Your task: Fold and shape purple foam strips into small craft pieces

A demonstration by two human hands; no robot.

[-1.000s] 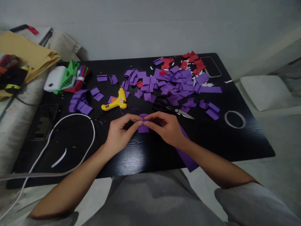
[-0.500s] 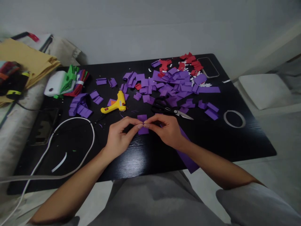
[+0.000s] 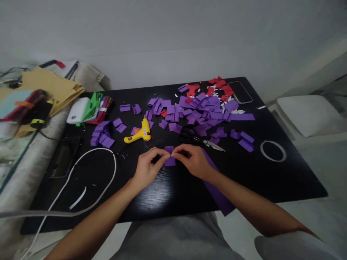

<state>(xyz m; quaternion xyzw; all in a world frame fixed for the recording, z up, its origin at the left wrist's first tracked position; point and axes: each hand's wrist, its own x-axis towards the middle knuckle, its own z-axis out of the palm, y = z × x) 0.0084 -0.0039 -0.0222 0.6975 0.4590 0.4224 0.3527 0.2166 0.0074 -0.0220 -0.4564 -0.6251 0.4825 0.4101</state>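
L fingers (image 3: 162, 160) & R fingers (image 3: 183, 147) pinch purple piece (image 3: 170, 162), prob. at a fold; scissors (image 3: 205, 142) nr R.

A craft corner, clearly! Black desk (image 3: 257, 180) by a pale wall (image 3: 173, 36), glue gun (image 3: 143, 130) out, scissors (image 3: 202, 141) out, purple scraps (image 3: 207, 105) heaped beside red ones (image 3: 228, 89)!

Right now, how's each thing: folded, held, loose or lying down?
Small purple piece, pinched.
Left fingers, pinching it.
Right fingers, pinching it.
Long purple strip, overhanging the table.
Yellow glue gun, lying on its side.
Scissors, lying flat; opening unclear.
Purple pile, loose, many pieces folded.
White cable, looped.
Pale ring, lying flat.
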